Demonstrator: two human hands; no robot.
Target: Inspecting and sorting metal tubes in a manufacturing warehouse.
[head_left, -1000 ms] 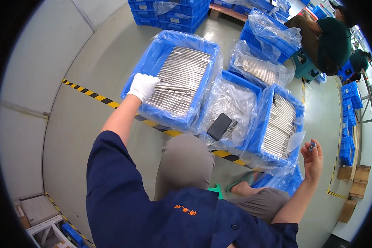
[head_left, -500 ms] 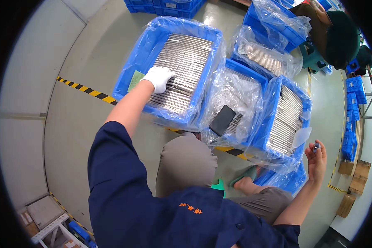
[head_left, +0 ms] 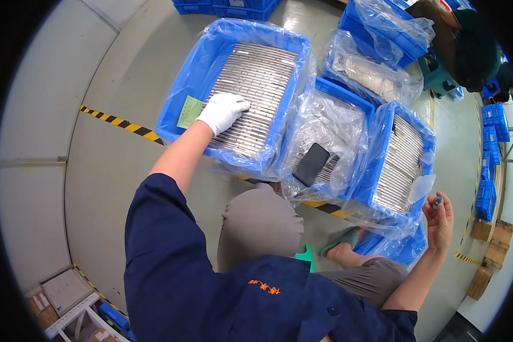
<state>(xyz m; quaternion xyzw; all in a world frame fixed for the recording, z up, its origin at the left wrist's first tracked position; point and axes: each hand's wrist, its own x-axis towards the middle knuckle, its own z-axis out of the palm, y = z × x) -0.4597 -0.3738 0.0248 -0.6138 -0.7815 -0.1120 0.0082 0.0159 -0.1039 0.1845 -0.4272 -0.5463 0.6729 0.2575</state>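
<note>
My left hand [head_left: 223, 112], in a white glove, lies over a layer of slim metal rods [head_left: 262, 74] packed in rows in the large blue bin [head_left: 171, 108]. Its fingers reach across the rods, looking mostly stretched out; the undersides are hidden. Bare and raised at the right, my right hand [head_left: 439, 227] pinches a small dark grey round piece [head_left: 437, 202] with a hole or bright spot in its end. Just left of that hand is the right-hand blue bin [head_left: 370, 171], holding more metal rods [head_left: 402, 159].
Between the two bins, a black phone [head_left: 311, 165] rests on plastic film in a middle bin [head_left: 356, 102]. A green paper slip [head_left: 189, 112] lies in the large bin. Beyond stand more lined bins [head_left: 376, 28] and a person [head_left: 473, 51]. Striped tape [head_left: 119, 123] marks the floor.
My left hand has shifted slightly right over the rods and looks flatter, uncovering more of the green slip. My right hand keeps its pinch, with the grey piece turned a little.
</note>
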